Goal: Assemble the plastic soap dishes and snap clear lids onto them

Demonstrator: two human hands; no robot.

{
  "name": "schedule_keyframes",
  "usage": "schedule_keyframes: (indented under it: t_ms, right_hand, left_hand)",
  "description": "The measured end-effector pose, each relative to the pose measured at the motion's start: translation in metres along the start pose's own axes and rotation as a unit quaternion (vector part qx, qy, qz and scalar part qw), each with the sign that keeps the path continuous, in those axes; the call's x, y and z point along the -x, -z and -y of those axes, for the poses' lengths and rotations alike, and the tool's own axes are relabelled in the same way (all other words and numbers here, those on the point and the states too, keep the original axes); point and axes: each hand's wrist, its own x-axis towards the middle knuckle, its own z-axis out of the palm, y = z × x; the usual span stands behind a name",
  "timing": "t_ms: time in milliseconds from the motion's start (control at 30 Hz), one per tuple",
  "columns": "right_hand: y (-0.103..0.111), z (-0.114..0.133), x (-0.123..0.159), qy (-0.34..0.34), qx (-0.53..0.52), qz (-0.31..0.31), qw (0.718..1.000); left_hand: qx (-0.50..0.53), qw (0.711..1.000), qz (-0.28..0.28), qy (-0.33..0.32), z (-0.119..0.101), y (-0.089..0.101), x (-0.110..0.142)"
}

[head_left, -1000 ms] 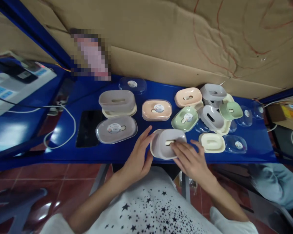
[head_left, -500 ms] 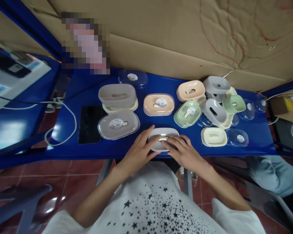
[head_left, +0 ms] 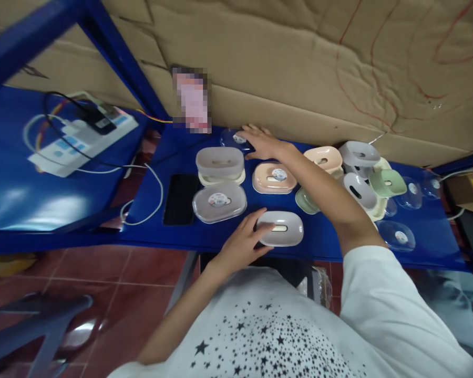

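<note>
As it's prob. thin moulded plastic, the grey dish (head_left: 291, 236) on the front of the bench (head_left: 319, 247) should be light and stiff, its glossy wall a bit slippery; best hold is across the rim, either end. L hand (head_left: 240, 247) has its fingers spread part-way w/ the dish's L end between them. R hand (head_left: 263, 144) is at the clear lid (head_left: 228, 137), likely light, slick and easy to crack, best taken by its edges; fingers part open, can't tell if they grip. Lid's R side is covered, green dish (head_left: 307, 202) mostly behind the R forearm, underside of grey dish hidden
</note>
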Motion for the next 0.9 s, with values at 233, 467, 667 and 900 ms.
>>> schedule_keyframes:
  t_ms: [233,467,667,900]
  right_hand:
    - [0.007,-0.011,0.051,-0.011,-0.082,-0.077,0.994]
    - [0.019,-0.007,0.113,-0.169,-0.233,-0.231,0.929]
    - [0.022,0.084,0.229,-0.153,-0.080,-0.398,0.901]
    - [-0.068,0.175,0.315,-0.125,0.040,-0.309,0.942]
  left_hand:
    - [0.032,0.998,0.005,0.057,-0.003,0.003,0.001]
    - [0.051,0.997,-0.001,0.062,-0.002,0.003,-0.005]
    - [0.084,0.994,-0.017,0.074,-0.001,0.003,-0.003]
    - [0.116,0.989,-0.011,0.092,0.003,0.000,-0.001]
